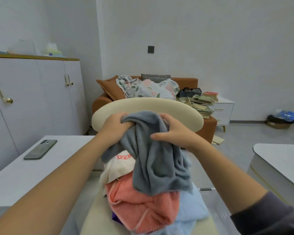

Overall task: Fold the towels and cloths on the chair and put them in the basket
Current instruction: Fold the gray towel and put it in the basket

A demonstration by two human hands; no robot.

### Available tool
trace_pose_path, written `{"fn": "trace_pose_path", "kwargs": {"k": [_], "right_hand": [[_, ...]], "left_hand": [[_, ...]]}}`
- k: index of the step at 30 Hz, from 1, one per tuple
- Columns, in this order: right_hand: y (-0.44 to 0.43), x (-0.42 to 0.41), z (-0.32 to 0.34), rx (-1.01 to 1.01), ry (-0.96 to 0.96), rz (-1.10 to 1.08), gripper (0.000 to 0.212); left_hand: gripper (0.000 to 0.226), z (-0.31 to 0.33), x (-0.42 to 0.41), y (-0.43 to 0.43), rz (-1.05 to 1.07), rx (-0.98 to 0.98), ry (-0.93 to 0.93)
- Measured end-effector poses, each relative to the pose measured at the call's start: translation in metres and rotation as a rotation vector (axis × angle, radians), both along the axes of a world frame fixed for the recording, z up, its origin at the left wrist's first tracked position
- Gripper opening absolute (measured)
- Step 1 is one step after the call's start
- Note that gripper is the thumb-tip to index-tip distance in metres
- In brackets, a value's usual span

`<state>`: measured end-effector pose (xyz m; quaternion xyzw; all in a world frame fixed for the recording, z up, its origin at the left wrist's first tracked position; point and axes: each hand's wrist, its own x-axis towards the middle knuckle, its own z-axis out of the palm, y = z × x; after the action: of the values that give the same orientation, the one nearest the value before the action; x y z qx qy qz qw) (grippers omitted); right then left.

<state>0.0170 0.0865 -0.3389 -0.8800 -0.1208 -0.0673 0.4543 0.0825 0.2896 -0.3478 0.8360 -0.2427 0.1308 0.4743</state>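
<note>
A grey towel (157, 160) hangs bunched in front of the cream chair back (143, 103), lifted above the pile. My left hand (115, 127) grips its top left part. My right hand (175, 133) grips its top right part, thumb pointing left. Beneath it on the chair seat lie a coral-pink towel (141, 206), a white cloth with red print (119, 165), a light blue towel (192, 211) and a scrap of purple cloth (115, 217). A clear plastic bin (217, 200) stands to the right of the chair; I cannot tell whether it is the basket.
A white table (24, 175) at the left holds a phone (40, 149). Another white table (282, 163) stands at the right. Behind the chair is an orange sofa (207, 128) with bedding and stacked books. White cabinets (32, 99) line the left wall.
</note>
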Motion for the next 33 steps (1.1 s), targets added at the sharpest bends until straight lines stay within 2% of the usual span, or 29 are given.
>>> {"fn": "trace_pose_path", "kwargs": {"k": [2,4,6,8,9,11,13,14,16,17,18,21,23,25,26,28,30,31,33], "right_hand": [[0.01,0.002,0.004,-0.111,-0.031,-0.023,0.031],[0.015,0.004,0.01,-0.112,-0.116,-0.141,0.02],[0.009,0.006,0.017,0.05,-0.132,-0.269,0.024],[-0.001,0.002,0.027,0.217,-0.115,-0.328,0.023],[-0.007,0.001,0.03,0.236,-0.114,-0.336,0.023],[-0.014,-0.003,0.034,0.169,-0.128,-0.298,0.021],[-0.009,-0.01,0.038,-0.007,-0.158,-0.191,0.019],[-0.003,-0.013,0.039,-0.096,-0.148,-0.141,0.023],[0.008,-0.011,0.037,-0.167,-0.104,-0.053,0.028],[0.013,-0.01,0.035,-0.184,-0.102,-0.039,0.021],[0.017,-0.01,0.035,-0.198,-0.126,-0.056,0.013],[0.015,-0.013,0.039,-0.089,-0.149,-0.189,0.023],[0.008,-0.02,0.043,0.001,-0.124,-0.255,0.026],[0.001,-0.021,0.043,-0.018,-0.101,-0.275,0.021],[-0.001,-0.02,0.042,-0.064,-0.09,-0.253,0.017],[0.004,-0.021,0.041,-0.12,-0.041,-0.124,0.012],[0.009,-0.017,0.037,-0.047,0.056,0.034,0.019],[0.012,-0.016,0.035,-0.007,0.088,0.083,0.016],[0.014,-0.016,0.033,0.074,0.088,0.076,0.014]], "left_hand": [[0.025,0.015,-0.004,-0.009,-0.04,0.044,-0.079],[0.026,0.022,-0.008,-0.01,-0.059,0.161,-0.123],[0.019,0.021,-0.01,-0.004,-0.086,0.351,-0.109],[0.019,0.013,-0.012,0.008,-0.057,0.446,-0.059],[0.018,0.01,-0.013,0.013,-0.037,0.396,-0.019],[0.005,0.009,-0.013,0.017,0.0,0.143,0.07],[0.022,0.016,-0.015,0.011,0.037,-0.072,0.074],[0.022,0.021,-0.016,0.007,0.025,-0.118,0.032],[0.012,0.032,-0.023,-0.002,-0.035,-0.1,-0.074],[0.011,0.036,-0.025,-0.006,-0.059,-0.069,-0.11],[0.012,0.037,-0.024,-0.007,-0.071,-0.034,-0.124],[0.013,0.03,-0.019,-0.004,0.011,0.109,-0.125],[0.012,0.021,-0.018,0.001,0.021,0.03,-0.025],[0.008,0.017,-0.021,0.003,-0.025,-0.187,0.095],[0.011,0.017,-0.024,0.002,-0.047,-0.264,0.124],[0.024,0.019,-0.028,-0.004,-0.082,-0.28,0.107],[0.034,0.022,-0.033,-0.01,-0.094,-0.192,0.02],[0.037,0.022,-0.036,-0.012,-0.101,-0.154,-0.008],[0.048,0.018,-0.038,-0.012,-0.136,-0.142,0.001]]}}
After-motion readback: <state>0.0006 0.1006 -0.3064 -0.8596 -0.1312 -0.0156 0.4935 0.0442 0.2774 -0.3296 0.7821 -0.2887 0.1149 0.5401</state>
